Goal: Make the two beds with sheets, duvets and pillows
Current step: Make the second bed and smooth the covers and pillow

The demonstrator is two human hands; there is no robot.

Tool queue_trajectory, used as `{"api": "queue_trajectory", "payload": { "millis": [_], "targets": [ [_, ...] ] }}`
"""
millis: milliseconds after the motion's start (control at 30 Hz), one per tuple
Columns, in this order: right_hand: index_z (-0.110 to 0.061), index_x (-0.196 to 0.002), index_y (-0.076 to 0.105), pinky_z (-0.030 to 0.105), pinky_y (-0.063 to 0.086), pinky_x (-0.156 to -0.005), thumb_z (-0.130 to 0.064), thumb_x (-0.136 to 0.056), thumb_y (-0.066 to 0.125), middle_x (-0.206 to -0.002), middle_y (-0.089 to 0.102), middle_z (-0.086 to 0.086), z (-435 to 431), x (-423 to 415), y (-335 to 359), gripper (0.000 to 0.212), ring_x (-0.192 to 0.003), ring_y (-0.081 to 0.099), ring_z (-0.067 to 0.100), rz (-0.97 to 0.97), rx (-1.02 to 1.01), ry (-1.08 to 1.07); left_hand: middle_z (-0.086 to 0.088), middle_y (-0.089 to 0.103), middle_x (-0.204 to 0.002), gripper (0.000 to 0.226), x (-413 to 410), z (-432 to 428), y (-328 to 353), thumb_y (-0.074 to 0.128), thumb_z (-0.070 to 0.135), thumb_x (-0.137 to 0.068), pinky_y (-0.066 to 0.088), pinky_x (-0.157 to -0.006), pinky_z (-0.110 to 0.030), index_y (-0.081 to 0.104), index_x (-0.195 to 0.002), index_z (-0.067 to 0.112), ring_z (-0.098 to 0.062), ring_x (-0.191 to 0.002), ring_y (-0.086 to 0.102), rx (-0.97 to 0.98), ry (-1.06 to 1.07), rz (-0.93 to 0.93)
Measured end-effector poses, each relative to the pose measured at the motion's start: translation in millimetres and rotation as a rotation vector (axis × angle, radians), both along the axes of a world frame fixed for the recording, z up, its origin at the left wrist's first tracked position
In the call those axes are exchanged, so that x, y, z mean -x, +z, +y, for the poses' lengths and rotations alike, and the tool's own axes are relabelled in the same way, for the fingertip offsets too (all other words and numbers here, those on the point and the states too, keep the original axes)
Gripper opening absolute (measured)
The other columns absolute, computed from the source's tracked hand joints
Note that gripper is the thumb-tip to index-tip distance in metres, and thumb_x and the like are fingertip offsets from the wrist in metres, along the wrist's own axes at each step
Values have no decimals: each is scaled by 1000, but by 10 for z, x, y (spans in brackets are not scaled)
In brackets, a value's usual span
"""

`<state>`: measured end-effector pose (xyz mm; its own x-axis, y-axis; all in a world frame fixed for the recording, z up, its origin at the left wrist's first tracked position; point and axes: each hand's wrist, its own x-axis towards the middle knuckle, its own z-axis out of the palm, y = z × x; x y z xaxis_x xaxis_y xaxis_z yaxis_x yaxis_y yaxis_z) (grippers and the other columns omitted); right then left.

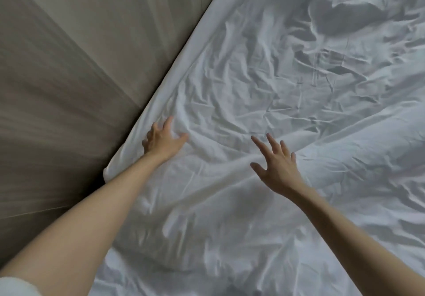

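Across most of the view spreads a white sheet (264,88), heavily creased, its left edge lying against a grey-brown panel (69,65). Near that edge the left hand (161,139) presses on the fabric, fingers spread. To its right, the right hand (278,166) hovers open, fingers splayed.

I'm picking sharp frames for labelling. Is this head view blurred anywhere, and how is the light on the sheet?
Head view: the grey-brown wall panel is streaked with motion blur, fanning outward; the left hand and right hand are slightly soft but readable; the white sheet is evenly, dimly lit, without glare, with grey shadows in the far creases and a faint shadow under the arms.
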<state>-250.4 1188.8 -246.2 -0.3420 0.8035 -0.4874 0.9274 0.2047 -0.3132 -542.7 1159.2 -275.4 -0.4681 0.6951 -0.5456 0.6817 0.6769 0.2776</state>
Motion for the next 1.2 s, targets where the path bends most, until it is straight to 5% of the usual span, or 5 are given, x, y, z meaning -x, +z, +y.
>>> {"api": "queue_trajectory", "payload": {
  "millis": [167,367,600,933,1200],
  "targets": [
    [-57,-147,3,72,12,-109,-52,-91,55,-162,-14,-12,254,-30,-435,77,-147,-8,37,10,111,-115,-15,32,-146,113,-107,353,-402,66,81,-61,22,-110,-47,21,-149,25,-35,-133,33,-62,171,75],
    [-55,-147,-7,67,4,-113,-59,-92,47,-161,-19,-7,216,70,-454,77,-148,-16,30,-34,101,-25,-22,65,-111,52,-7,444,-159,48,57,-94,44,-78,-40,58,-105,7,-41,-104,60,-242,9,170],
    [-54,-147,-11,58,-21,-108,-73,-88,19,-158,-27,-8,338,419,-39,69,-144,-29,26,65,-259,76,-21,58,-71,46,757,629,528,42,49,-99,40,-59,-39,45,-72,12,-40,-70,60,-518,-212,356],
    [-48,-149,-8,63,-1,-116,-50,-99,39,-159,-24,-3,268,1,-640,69,-145,-26,22,-13,8,142,-10,39,-144,54,248,732,-301,44,5,-93,25,-110,-49,35,-145,19,-32,-131,39,-308,208,366],
    [-40,-153,2,56,-8,-117,-33,-102,24,-163,-2,-8,-68,-108,-735,56,-149,-11,16,21,-179,-235,3,27,-159,54,-1481,-164,-508,35,41,-92,10,-111,-70,39,-146,39,-33,-147,20,-328,-550,242]
  ]
}}
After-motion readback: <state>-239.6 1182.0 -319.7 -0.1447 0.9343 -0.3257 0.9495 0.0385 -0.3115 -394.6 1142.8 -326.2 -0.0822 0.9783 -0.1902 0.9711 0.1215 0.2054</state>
